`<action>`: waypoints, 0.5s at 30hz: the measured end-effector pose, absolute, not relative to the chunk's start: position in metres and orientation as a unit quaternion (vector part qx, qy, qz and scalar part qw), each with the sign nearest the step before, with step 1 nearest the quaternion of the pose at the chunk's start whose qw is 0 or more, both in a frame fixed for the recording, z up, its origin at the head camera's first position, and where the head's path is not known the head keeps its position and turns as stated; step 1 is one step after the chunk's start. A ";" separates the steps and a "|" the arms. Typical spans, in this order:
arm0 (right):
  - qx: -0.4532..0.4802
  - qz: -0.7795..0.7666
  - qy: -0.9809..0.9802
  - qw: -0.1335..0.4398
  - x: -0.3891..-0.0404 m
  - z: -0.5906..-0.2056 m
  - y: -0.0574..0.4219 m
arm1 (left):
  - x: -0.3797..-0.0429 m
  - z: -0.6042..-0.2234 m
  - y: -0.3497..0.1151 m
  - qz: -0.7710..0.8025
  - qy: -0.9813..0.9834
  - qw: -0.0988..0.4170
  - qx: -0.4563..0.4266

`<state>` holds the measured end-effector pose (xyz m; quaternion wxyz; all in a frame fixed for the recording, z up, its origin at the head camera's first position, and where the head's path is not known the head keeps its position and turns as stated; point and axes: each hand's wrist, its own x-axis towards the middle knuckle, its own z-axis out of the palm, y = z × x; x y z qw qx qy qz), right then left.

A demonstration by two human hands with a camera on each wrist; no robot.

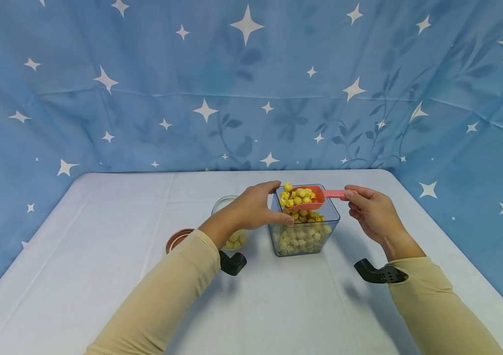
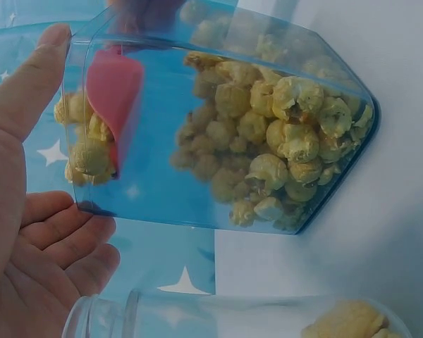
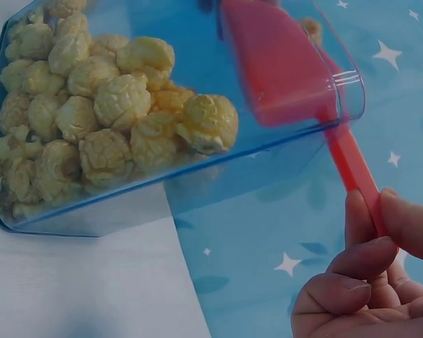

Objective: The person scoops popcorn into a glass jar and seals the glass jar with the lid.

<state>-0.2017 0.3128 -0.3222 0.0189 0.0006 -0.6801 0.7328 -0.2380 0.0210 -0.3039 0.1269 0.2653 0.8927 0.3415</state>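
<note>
A clear bluish plastic container (image 1: pixel 306 241), partly filled with popcorn (image 2: pixel 268 134), stands on the table. My left hand (image 1: pixel 256 207) holds its left side at the rim, the thumb on the near edge and the fingers toward the far corner. My right hand (image 1: pixel 373 212) pinches the handle of a pink scoop (image 1: pixel 318 196) between thumb and fingers. The scoop's bowl, heaped with yellow popcorn, lies level at the mouth of the container, above the popcorn inside. In the right wrist view the scoop (image 3: pixel 285 67) shows through the clear wall.
Left of the container stands a clear jar (image 1: pixel 222 202) with some popcorn at its bottom, partly hidden by my left hand. A brown-red round lid (image 1: pixel 176 239) lies farther left, partly behind the forearm. A white cloth (image 1: pixel 114 276) covers the table; a blue starry curtain (image 1: pixel 145 98) hangs behind.
</note>
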 end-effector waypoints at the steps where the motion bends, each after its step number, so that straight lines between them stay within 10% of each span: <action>1: 0.001 0.735 -0.678 0.017 -0.202 -0.322 0.313 | -0.238 -0.304 0.021 0.341 0.893 0.127 0.265; 15: 0.002 0.713 -0.701 -0.001 -0.203 -0.321 0.300 | -0.238 -0.302 0.020 0.340 0.894 0.128 0.261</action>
